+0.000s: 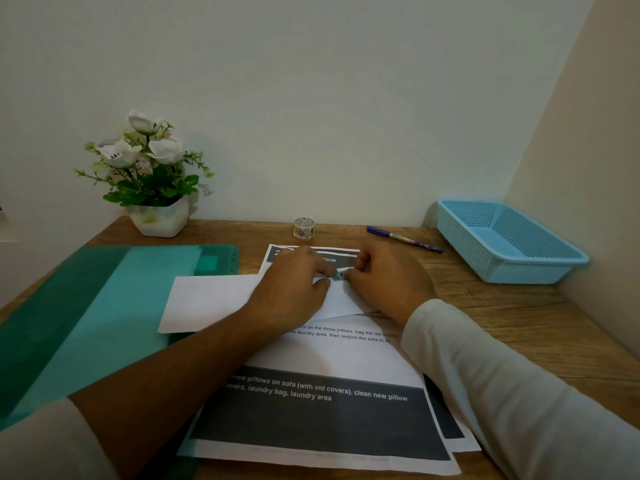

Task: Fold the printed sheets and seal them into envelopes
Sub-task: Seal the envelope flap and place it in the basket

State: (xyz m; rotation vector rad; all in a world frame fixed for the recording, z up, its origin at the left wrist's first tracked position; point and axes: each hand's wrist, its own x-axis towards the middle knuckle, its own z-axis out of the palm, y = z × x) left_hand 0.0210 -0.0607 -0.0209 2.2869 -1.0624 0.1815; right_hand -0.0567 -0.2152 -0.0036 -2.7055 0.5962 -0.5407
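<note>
A white envelope point(211, 301) lies across the printed sheets point(322, 407) in the middle of the desk. Both hands rest on its right part. My left hand point(294, 289) presses the envelope down, thumb and fingers at a small patterned strip of tape point(339, 274). My right hand point(384, 278) pinches the other end of that strip. The strip sits at the envelope's upper edge. A roll of patterned tape point(304, 227) stands upright behind the sheets, near the wall.
A green folder point(86, 317) lies at the left, partly under the envelope. A potted white flower point(152, 174) stands at the back left. A blue pen point(403, 239) lies at the back right, beside a blue plastic basket point(509, 242).
</note>
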